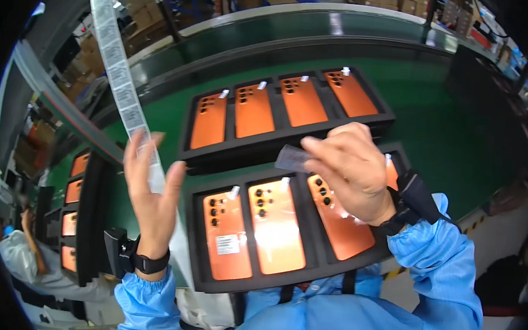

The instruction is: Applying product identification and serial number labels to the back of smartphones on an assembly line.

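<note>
My left hand [151,184] is raised with fingers spread against a long white strip of labels [117,73] that hangs down from the upper left. My right hand [347,165] pinches a small grey peeled label [292,159] between thumb and fingers, above the near black tray [205,278]. That tray holds several orange phones lying back side up; the leftmost one [227,236] carries a white sticker, and the middle one [276,225] is bare and shiny. Both my arms wear blue sleeves and black wrist bands.
A second black tray [291,136] with several orange phones lies farther away on the green conveyor belt [441,123]. A third tray [89,213] stands at the left. Another person in light clothes [21,251] works at the lower left. Cardboard boxes [146,13] stack up behind.
</note>
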Tool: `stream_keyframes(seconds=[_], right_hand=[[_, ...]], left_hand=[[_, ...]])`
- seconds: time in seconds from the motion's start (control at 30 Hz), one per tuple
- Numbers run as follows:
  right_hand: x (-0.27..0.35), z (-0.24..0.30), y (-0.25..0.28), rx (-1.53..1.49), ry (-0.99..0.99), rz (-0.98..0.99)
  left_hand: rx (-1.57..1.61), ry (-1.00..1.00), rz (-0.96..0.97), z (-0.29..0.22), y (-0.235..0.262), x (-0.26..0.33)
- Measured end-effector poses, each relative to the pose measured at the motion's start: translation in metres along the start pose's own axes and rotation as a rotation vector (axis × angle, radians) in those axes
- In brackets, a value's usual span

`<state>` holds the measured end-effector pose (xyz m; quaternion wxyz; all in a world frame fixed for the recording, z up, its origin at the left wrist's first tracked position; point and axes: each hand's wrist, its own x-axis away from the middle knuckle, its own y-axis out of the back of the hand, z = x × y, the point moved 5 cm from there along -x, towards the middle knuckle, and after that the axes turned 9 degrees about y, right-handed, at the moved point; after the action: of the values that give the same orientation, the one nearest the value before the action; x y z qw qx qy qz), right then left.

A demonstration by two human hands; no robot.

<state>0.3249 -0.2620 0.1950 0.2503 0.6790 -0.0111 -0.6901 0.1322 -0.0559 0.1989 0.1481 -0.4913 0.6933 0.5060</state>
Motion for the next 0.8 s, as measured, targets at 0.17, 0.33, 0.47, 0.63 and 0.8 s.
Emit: stream_keyframes(seconds=[0.17,0.33,0.47,0.63,0.8], right_hand=[[0.023,-0.017,0.056,0.194,-0.082,0.071],[0.043,-0.027,0.077,0.205,-0.170,0.077],[0.057,-0.040,0.084,0.157,-0.219,0.075],[0.065,-0.052,0.078,0.092,-0.246,0.067],[0.073,-0.058,0.072,0.037,-0.261,0.041]], left_hand=[[0.041,-0.327,0.514,-0.101,-0.121,0.032],[-0.155,-0.575,0.654,-0.130,-0.201,0.061],[-0.234,-0.711,0.654,-0.135,-0.217,0.060],[-0.277,-0.813,0.631,-0.133,-0.222,0.053],[-0.433,-1.040,0.635,-0.151,-0.230,0.051]])
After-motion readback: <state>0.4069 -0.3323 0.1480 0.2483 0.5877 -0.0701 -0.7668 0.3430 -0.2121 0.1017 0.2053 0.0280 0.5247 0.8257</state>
